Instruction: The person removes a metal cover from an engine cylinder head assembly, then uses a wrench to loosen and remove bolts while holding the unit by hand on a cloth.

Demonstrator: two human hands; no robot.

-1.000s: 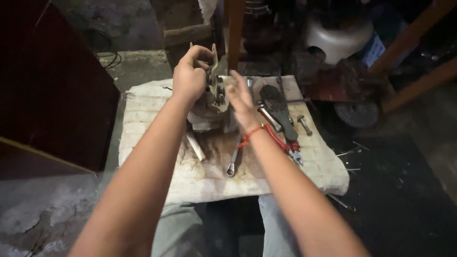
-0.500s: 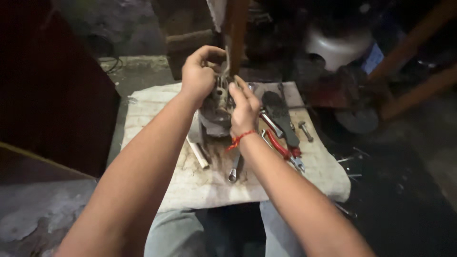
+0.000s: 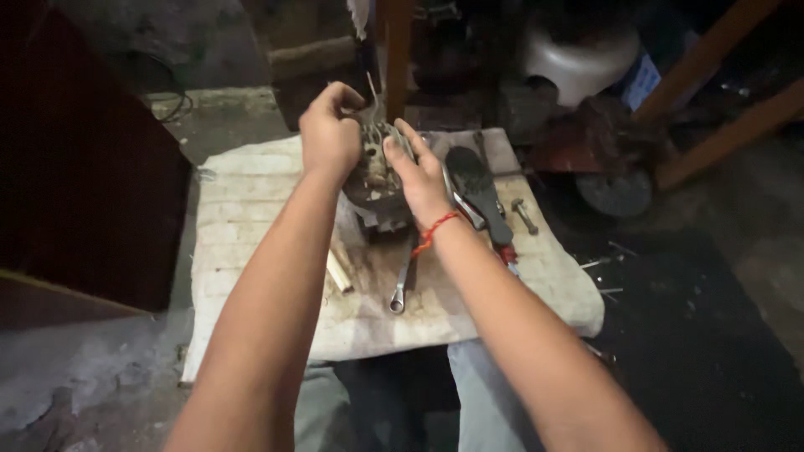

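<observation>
grimy grey metal engine part (image 3: 378, 186); held upright between both hands; above stained white cloth; centre, far side

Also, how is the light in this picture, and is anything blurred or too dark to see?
Head view: dim, with light falling mainly on the white cloth and forearms; the corners and background sink into shadow; the metal part between left hand and right hand is dark and slightly soft, details unclear.
</observation>
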